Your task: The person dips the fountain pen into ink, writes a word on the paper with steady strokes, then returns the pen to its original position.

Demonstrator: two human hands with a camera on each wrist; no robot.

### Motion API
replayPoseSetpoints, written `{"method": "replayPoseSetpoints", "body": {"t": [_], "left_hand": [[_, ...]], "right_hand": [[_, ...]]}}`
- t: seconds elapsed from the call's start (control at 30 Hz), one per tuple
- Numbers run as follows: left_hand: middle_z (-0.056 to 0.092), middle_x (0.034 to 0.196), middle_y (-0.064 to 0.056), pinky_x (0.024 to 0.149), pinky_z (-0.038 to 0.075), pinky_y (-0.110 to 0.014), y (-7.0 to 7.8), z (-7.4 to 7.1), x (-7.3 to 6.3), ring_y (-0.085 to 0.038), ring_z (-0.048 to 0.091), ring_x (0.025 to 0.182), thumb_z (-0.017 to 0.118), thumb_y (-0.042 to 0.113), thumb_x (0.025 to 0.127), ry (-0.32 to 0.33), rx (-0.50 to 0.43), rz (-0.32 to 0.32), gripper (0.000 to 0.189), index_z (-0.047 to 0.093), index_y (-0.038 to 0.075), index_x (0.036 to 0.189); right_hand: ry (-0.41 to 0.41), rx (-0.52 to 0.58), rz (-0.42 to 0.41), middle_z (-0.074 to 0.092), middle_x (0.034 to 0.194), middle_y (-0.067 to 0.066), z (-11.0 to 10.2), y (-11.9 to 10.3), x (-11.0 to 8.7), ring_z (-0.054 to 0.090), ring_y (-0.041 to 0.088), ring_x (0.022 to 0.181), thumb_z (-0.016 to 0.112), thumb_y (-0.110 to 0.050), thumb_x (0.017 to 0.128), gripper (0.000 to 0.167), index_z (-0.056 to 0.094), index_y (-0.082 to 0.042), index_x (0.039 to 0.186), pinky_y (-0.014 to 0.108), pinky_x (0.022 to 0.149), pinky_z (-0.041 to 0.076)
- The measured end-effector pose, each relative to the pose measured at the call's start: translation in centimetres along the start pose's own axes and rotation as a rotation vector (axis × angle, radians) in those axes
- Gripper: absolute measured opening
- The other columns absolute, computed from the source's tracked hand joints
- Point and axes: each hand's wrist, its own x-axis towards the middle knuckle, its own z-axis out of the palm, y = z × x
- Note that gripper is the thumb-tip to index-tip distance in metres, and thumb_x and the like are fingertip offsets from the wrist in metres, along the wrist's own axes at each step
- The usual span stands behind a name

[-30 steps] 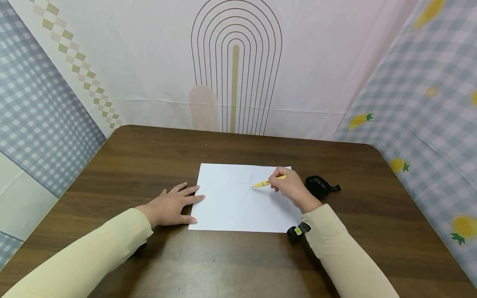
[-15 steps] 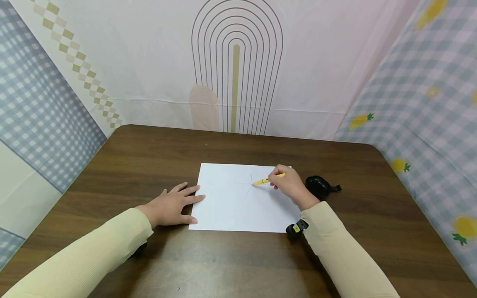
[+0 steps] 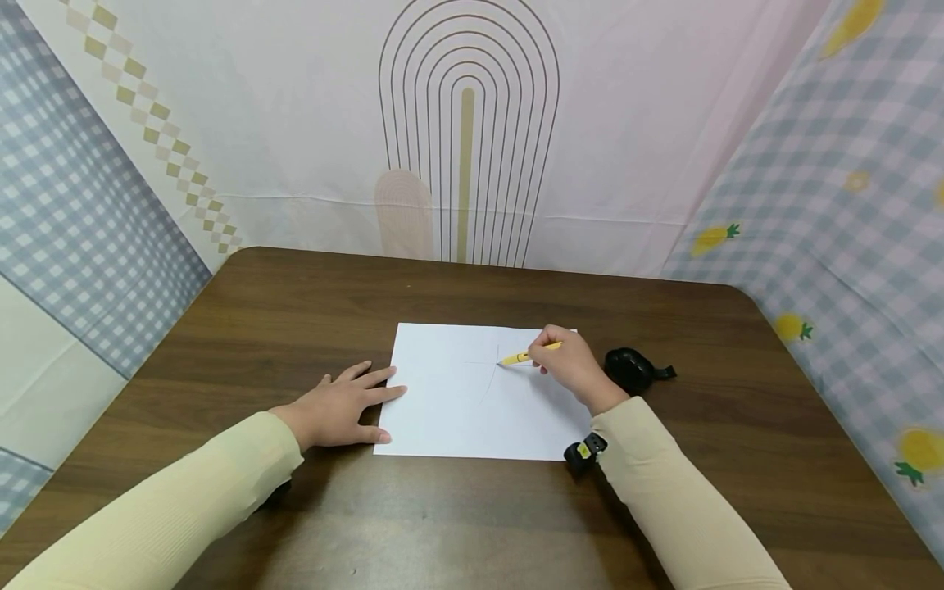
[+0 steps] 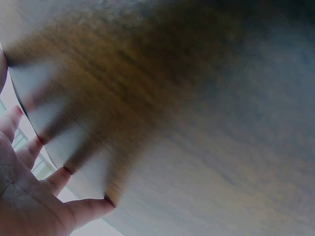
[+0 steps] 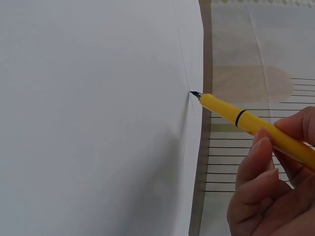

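A white sheet of paper [image 3: 442, 410] lies on the table in the head view, with a few thin drawn lines near its middle. My right hand [image 3: 571, 366] pinches a yellow fountain pen [image 5: 251, 123] between thumb and fingers. In the right wrist view the pen's dark nib meets the paper where the lines cross. My left hand [image 3: 335, 410] lies with spread, straight fingers, some of its fingertips over the paper's left edge. The left wrist view shows those fingers [image 4: 91, 210] touching the surface.
A black pouch-like object with a short strap [image 3: 630, 370] sits just right of the right hand. The brown wooden table [image 3: 442, 524] reaches back to a patterned cloth [image 3: 310, 123]. Checked cloth [image 3: 826, 205] hangs at the right.
The right hand and pen have shifted slightly upward, away from the body, along the paper; the nib now sits near the crossing of the lines. The left hand stays still.
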Motion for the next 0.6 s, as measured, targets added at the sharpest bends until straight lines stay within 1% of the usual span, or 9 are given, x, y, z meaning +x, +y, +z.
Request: {"method": "replayPoseSetpoints", "body": {"t": [0.3,0.47,0.6], "left_hand": [[0.027,0.158,-0.004,0.098,0.022,-0.077,0.09,0.00,-0.10,-0.043,0.019,0.144,0.065,0.054,0.086,-0.003,-0.007,-0.004,0.071,0.043,0.027,0.148],[0.027,0.158,-0.004,0.098,0.022,-0.077,0.06,-0.05,-0.08,-0.042,0.019,0.143,0.065,0.055,0.086,-0.005,-0.002,-0.006,0.071,0.043,0.027,0.148],[0.027,0.158,-0.004,0.098,0.022,-0.077,0.04,-0.04,-0.03,-0.042,0.019,0.143,0.064,0.055,0.086,-0.006,0.002,-0.005,0.071,0.042,0.028,0.148]], "right_hand": [[-0.006,-0.016,0.007,0.064,0.088,0.008,0.03,-0.02,-0.02,0.054,0.021,0.075,0.057,-0.014,0.090,0.008,0.061,-0.007,0.088,0.029,0.065,0.040],[-0.011,-0.032,-0.018,0.064,0.087,0.009,0.08,-0.13,-0.10,0.053,0.021,0.073,0.056,-0.013,0.088,0.007,0.060,-0.007,0.086,0.028,0.063,0.039],[-0.002,-0.052,-0.021,0.064,0.085,0.008,0.17,-0.19,-0.19,0.052,0.021,0.072,0.055,-0.013,0.087,0.007,0.059,-0.008,0.084,0.027,0.061,0.039]]}}
